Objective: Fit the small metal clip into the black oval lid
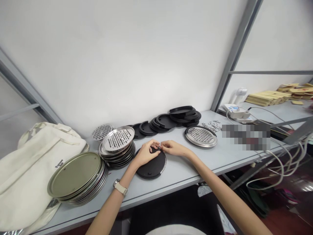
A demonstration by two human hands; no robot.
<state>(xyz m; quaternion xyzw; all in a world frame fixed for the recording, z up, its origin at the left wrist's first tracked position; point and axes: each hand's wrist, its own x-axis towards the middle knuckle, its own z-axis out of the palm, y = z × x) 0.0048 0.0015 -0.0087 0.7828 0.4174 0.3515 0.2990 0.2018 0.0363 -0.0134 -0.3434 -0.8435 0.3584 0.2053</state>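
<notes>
A black round disc point(150, 166) with a thin shiny strip along its right edge lies on the table in front of me. My left hand point(147, 152) reaches over its far side, thumb and fingers curled round the rim. From the right, my right hand point(173, 148) meets it there with fingertips pinched together. Between the two sets of fingertips shows a small shiny metal clip point(158, 148), mostly covered. Just left of the disc stands a stack of round metal grater plates with black rims point(118, 139).
Olive-green and metal round plates point(75, 176) are piled at left beside a cream bag point(26, 169). Black plastic rings point(166, 121) lie along the wall. A perforated metal disc point(201, 136) and loose metal clips point(212, 125) lie at right, near white cables point(281, 176).
</notes>
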